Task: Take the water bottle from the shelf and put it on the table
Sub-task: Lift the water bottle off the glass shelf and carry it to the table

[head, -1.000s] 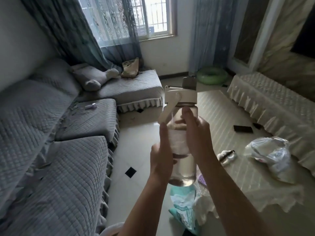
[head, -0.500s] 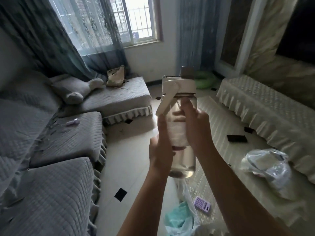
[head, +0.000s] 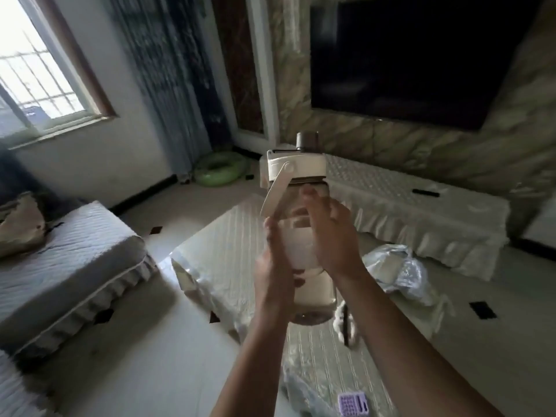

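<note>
A clear water bottle (head: 313, 299) with a cream lid and a hanging strap is held upright in mid-air, over the near part of the low table (head: 228, 236). My left hand (head: 272, 272) grips its left side and my right hand (head: 332, 236) wraps its right side. Both hands cover the middle of the bottle; the base and the lid show. The table is covered with a pale ribbed cloth.
A crumpled plastic bag (head: 397, 269), a white-and-black item (head: 346, 326) and a purple calculator (head: 352, 404) lie on the table. A grey sofa seat (head: 69, 266) stands left, a cloth-covered TV bench (head: 421, 212) right under a dark screen (head: 421, 55). A green ring (head: 221, 171) lies on the floor.
The view has swung right, from the sofa and window toward the screen wall. Both hands keep the same hold on the bottle, which stays at the middle of the view.
</note>
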`<state>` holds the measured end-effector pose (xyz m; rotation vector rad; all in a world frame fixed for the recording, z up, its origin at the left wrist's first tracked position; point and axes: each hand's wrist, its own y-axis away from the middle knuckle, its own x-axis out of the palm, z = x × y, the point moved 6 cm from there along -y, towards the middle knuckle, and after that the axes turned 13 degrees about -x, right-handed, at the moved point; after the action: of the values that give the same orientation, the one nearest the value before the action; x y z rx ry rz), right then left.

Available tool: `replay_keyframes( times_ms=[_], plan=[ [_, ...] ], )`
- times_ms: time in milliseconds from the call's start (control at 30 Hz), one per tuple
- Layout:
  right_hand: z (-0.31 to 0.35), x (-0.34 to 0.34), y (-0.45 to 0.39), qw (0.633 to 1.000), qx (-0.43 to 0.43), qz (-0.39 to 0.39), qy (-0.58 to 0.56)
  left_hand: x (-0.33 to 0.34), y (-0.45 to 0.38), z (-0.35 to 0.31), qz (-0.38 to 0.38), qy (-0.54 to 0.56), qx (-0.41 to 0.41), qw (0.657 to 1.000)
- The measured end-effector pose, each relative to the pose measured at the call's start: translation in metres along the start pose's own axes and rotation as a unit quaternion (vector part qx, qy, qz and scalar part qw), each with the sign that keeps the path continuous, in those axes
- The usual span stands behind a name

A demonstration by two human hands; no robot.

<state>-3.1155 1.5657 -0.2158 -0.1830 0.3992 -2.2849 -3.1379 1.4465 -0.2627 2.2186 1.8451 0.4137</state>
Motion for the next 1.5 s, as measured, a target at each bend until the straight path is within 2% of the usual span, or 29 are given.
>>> replay_keyframes(
  times_ms=[167, 267, 467, 667, 767, 867, 1133, 1233, 1500],
  plan=[
    [0.003, 0.003, -0.002, 0.997, -0.047, -0.055, 0.029, 0.002, -0.025, 0.001, 0.075, 0.001, -0.033, 0.997],
    [0.004, 0.004, 0.001, 0.996, -0.053, -0.062, 0.043, 0.003, -0.025, 0.001, 0.098, -0.007, -0.023, 0.995],
    [0.000, 0.007, 0.016, 0.995, -0.041, -0.090, 0.014, -0.007, -0.017, 0.000, 0.100, -0.043, -0.008, 0.994],
    [-0.019, 0.019, 0.035, 0.995, -0.001, -0.089, -0.038, -0.032, -0.006, 0.006, 0.074, -0.088, -0.007, 0.993],
    [-0.029, 0.020, 0.038, 0.992, 0.020, -0.112, -0.056, -0.036, -0.009, 0.009, 0.085, -0.107, 0.002, 0.991],
    [-0.031, 0.020, 0.036, 0.992, 0.000, -0.124, -0.037, -0.034, -0.018, 0.009, 0.100, -0.114, 0.015, 0.988],
    [-0.046, 0.046, 0.005, 0.978, -0.037, -0.201, 0.048, -0.028, -0.098, 0.009, 0.192, -0.118, 0.006, 0.974],
    [-0.060, 0.079, -0.010, 0.968, -0.050, -0.231, 0.085, -0.039, -0.144, 0.005, 0.241, -0.118, 0.015, 0.963],
    [-0.106, 0.180, -0.055, 0.957, -0.047, -0.261, 0.115, -0.088, -0.259, -0.006, 0.273, -0.122, -0.011, 0.954]
  ],
)
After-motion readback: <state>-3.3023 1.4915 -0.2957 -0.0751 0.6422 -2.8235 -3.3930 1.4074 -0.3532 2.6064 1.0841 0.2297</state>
